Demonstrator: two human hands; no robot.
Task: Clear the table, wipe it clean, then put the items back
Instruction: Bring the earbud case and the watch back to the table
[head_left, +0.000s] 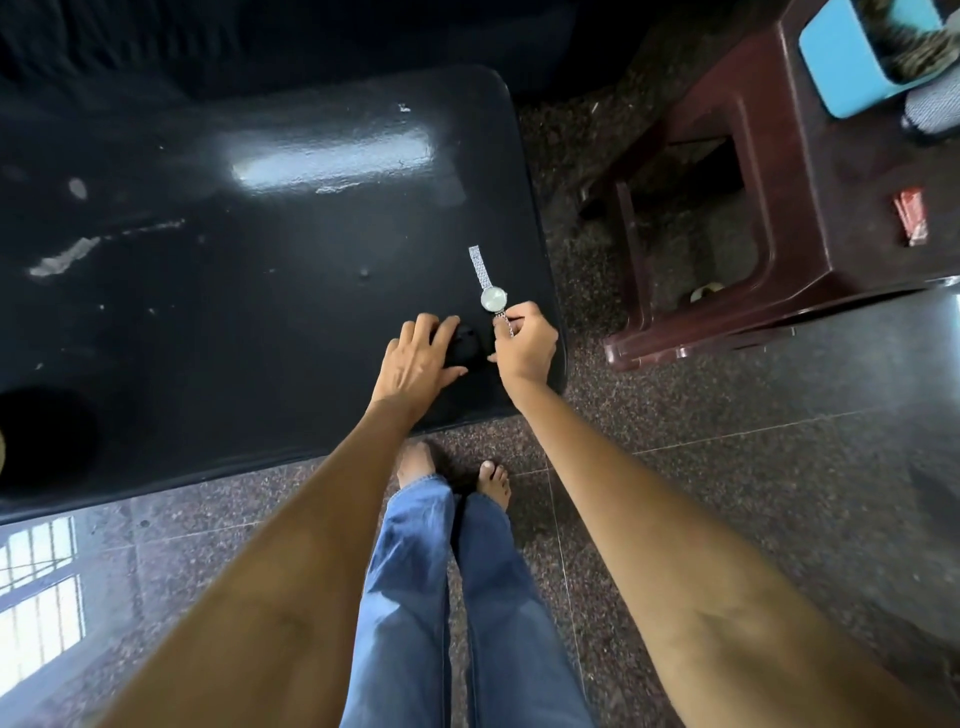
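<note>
A glossy black table (218, 291) fills the left and middle of the head view. Near its front right corner lies a silver wristwatch (488, 291) with a metal link band stretched away from me. My right hand (524, 345) pinches the near end of the band between thumb and fingers. Just left of it, my left hand (421, 356) is cupped over a small black object (465, 345), fingers wrapped around it; I cannot tell what the object is.
A dark red plastic stool (769, 208) stands right of the table, carrying a light blue container (852, 67) and a small red packet (910, 215). A dark round shape (41, 441) sits at the table's front left. My bare feet stand on speckled floor tiles.
</note>
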